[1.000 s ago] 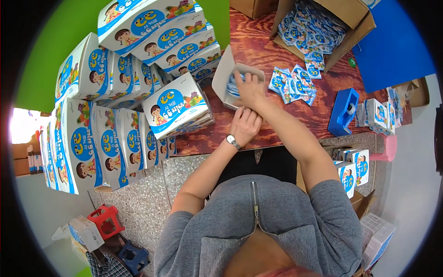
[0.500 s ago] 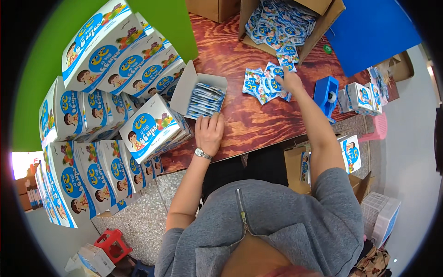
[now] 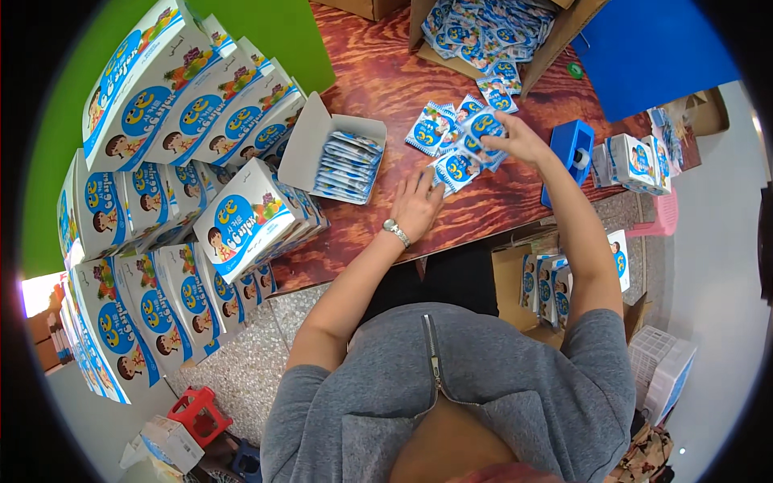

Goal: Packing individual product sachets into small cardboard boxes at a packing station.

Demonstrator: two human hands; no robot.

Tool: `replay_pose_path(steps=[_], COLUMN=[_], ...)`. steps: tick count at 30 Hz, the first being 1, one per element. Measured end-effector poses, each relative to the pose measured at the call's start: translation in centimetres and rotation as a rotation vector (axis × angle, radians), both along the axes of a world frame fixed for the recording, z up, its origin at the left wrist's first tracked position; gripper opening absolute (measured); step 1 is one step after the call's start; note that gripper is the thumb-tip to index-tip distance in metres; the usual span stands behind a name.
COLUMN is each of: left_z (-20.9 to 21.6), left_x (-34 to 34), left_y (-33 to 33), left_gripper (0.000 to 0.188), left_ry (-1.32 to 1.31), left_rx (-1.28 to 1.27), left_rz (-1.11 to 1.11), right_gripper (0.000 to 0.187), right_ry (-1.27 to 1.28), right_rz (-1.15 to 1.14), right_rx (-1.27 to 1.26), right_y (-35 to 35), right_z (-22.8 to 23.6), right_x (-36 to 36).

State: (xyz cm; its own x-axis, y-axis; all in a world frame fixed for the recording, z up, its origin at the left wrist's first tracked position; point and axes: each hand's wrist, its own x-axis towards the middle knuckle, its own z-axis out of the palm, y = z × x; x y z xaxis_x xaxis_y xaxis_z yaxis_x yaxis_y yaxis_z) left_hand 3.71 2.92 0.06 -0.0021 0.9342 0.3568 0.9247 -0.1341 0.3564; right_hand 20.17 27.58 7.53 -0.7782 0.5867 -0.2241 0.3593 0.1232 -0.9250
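Note:
My left hand (image 3: 419, 205) lies flat on the wooden table with its fingers spread, the fingertips at the lower edge of a small heap of blue-and-white sachets (image 3: 456, 169). Over the heap's right side is my right hand (image 3: 522, 142), thumb and forefinger apart, with no sachet visibly gripped. Left of the heap stands an open white box (image 3: 299, 153), its lid tilted up and a row of sachets (image 3: 349, 167) packed inside. More loose sachets (image 3: 491, 36) spill from a cardboard carton (image 3: 549, 60) at the far side, trailing toward the heap.
Stacked printed boxes (image 3: 197, 121) fill the left side, and another box (image 3: 239, 221) stands nearer the table edge. A blue tape dispenser (image 3: 570, 157) sits right of my right hand. Several packed boxes (image 3: 632, 165) are at the right edge. Below the table is an open carton (image 3: 515, 282).
My left hand has left the open box's front and moved right to the heap. My right hand has shifted slightly and its fingers have spread; the sachets lie more spread out.

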Motion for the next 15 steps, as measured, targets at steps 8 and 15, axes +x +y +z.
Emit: replay_pose_path(steps=[8, 15], left_z=[-0.7, 0.0], left_x=[0.0, -0.3], left_y=[-1.9, -0.1], left_gripper=[0.057, 0.073], left_ry=[-0.293, -0.719], left_rx=[-0.017, -0.186], left_rz=[0.174, 0.253], right_gripper=[0.078, 0.055], right_ry=[-0.465, -0.213], right_rz=[0.707, 0.745], right_rx=[0.669, 1.079], right_y=[-4.4, -7.7], right_z=[-0.3, -0.5], right_x=[-4.1, -3.1])
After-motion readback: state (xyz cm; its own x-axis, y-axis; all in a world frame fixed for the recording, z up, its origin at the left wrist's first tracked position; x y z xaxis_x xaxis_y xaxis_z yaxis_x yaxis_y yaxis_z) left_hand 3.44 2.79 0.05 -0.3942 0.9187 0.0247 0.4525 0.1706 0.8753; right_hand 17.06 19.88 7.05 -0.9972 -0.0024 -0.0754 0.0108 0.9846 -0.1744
